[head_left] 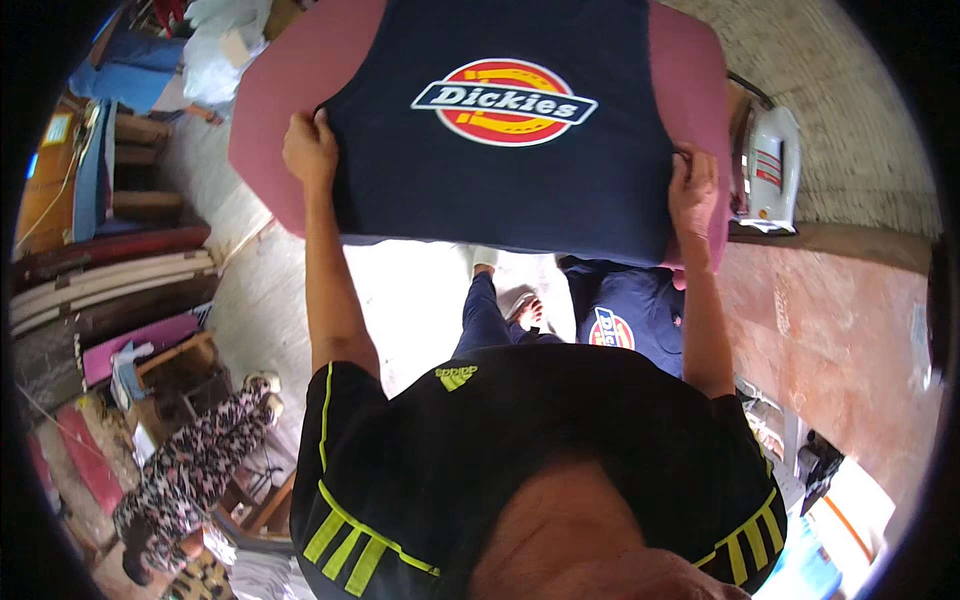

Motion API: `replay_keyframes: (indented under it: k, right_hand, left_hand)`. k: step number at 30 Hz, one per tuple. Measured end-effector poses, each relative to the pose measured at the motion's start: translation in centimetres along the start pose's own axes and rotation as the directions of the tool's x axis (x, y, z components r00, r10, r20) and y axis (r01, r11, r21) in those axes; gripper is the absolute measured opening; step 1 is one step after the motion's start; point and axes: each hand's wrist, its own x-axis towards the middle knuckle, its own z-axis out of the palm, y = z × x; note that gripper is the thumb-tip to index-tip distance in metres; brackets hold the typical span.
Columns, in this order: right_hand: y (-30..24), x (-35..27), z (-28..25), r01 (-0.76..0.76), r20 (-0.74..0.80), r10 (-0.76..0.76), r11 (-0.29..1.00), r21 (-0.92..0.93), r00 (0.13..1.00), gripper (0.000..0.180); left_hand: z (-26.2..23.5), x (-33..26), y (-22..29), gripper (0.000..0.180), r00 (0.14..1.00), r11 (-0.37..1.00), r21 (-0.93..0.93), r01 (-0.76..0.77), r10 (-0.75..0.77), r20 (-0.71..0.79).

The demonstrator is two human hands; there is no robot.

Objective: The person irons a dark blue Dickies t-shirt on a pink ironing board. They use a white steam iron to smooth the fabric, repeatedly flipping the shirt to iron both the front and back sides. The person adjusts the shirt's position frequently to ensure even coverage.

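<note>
A dark navy T-shirt (500, 190) with a red, yellow and white printed emblem lies spread flat over a pink padded ironing board (275, 110). My left hand (312, 150) is closed on the shirt's left edge, thumb pointing away from me. On the opposite edge, the fingers of my right hand (693, 190) pinch the fabric. Both arms reach forward, and the cloth between the hands looks smooth. An iron (768, 170), white with a red marking, rests just right of the board.
Another dark shirt (640, 295) with a similar emblem hangs or lies below the board's near right side. A brown panel surface (820, 320) extends right. Someone in patterned clothes (205, 450) is at lower left, near stacked boards (115, 285). A white plastic bag (220, 50) sits upper left.
</note>
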Motion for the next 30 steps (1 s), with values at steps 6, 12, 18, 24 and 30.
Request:
replay_keyframes:
  k: [6, 12, 18, 24, 30]
  right_hand:
    - [-1.8, 0.8, -0.9, 0.080, -0.028, -0.080, 0.997, 0.018, 0.996, 0.027]
    - [-8.3, -0.3, 0.6, 0.204, 0.295, -0.143, 0.961, -0.187, 0.945, 0.044]
    - [-4.0, 4.8, 2.7, 0.306, 0.285, -0.218, 0.900, -0.311, 0.933, 0.050]
    - [5.5, 7.6, -6.8, 0.009, -0.099, -0.108, 0.719, -0.694, 0.989, 0.053]
    - [13.9, 9.2, -11.2, -0.481, 0.015, 0.515, 0.812, -0.331, 0.857, 0.049]
  left_hand:
    - [-2.0, -3.2, 6.2, 0.041, 0.926, 0.931, 0.094, -0.353, 0.362, -0.108]
    - [0.2, -8.8, 16.7, 0.062, 0.684, 0.749, -0.172, -0.640, 0.657, 0.316]
    - [6.6, -9.5, 27.4, 0.062, 0.409, 0.454, -0.568, -0.686, 0.887, 0.215]
    - [7.3, -10.8, 30.9, 0.062, 0.240, 0.314, -0.535, -0.785, 0.949, 0.204]
    - [7.5, -10.5, 30.8, 0.077, 0.274, 0.347, -0.587, -0.731, 0.938, 0.214]
